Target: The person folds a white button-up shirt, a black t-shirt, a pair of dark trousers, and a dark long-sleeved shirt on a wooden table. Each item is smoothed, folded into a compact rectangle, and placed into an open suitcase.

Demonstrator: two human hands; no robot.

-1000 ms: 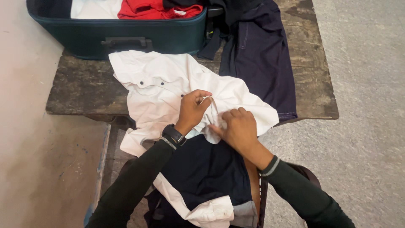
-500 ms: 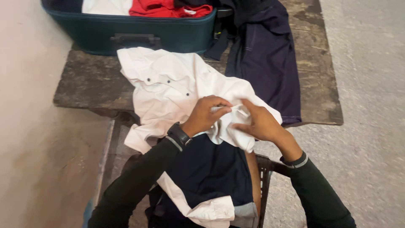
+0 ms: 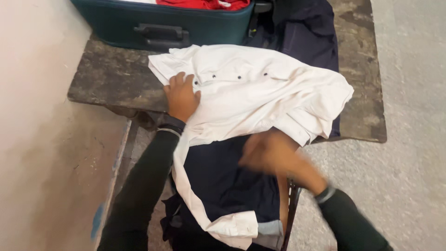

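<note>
White shirt [image 3: 251, 93] lies spread over the wooden surface [image 3: 111, 79], one sleeve trailing off twd the lap, not folded yet. Left hand [image 3: 181, 95] lies flat, open, on its collar side; right hand [image 3: 269, 151] is blurred below the hem, grip can't tell. Teal suitcase [image 3: 162, 23] sits open behind w/ red clothes inside.

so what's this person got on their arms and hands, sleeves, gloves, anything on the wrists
Both arms wear long, dark sleeves of a greenish-black knit, each ending in a ribbed cuff with a thin pale stripe. The left hand is bare, with no glove or ring to be seen; its cuff sits at the wrist. The right hand is bare too, but blurred, so small details there cannot be told. No watch shows in this view.
</note>
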